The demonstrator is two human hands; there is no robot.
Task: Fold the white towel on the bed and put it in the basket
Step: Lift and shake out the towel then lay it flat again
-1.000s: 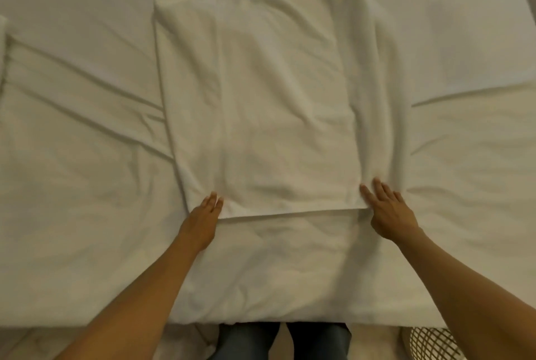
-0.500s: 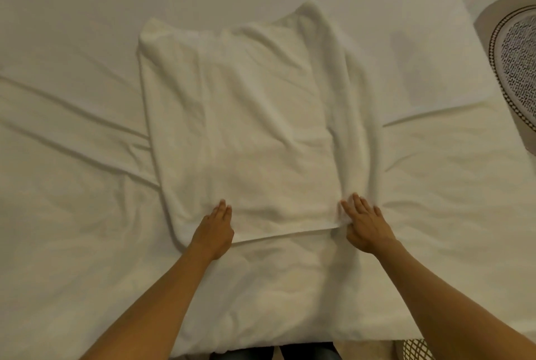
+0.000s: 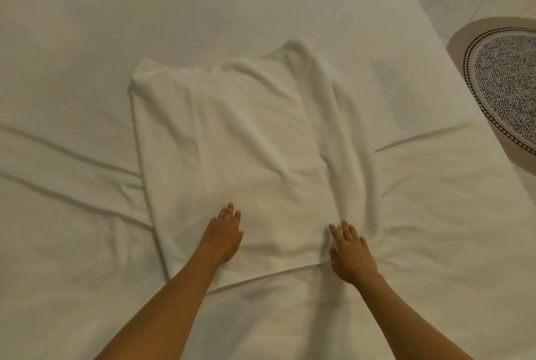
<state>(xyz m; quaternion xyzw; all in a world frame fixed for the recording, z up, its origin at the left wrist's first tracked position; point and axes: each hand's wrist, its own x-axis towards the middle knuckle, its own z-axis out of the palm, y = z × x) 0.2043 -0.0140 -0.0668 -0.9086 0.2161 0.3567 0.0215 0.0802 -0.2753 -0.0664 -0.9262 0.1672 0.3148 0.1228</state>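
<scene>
Towel (image 3: 246, 153): white, already doubled into a long panel, lying flat mid-bed (image 3: 87, 40), its short near edge just under my palms.
Feel: soft, limp and light, I judge; it will sag and its layers will shift unless lifted at both corners.
Left hand (image 3: 223, 236): fingers straight, palm down on the towel's near left part, gripping nothing.
Right hand (image 3: 349, 255): flat and spread on the towel's near right corner, pinching nothing.
Hold: both near corners, all layers together.
Basket (image 3: 504, 92): off the bed, right of the towel.
</scene>
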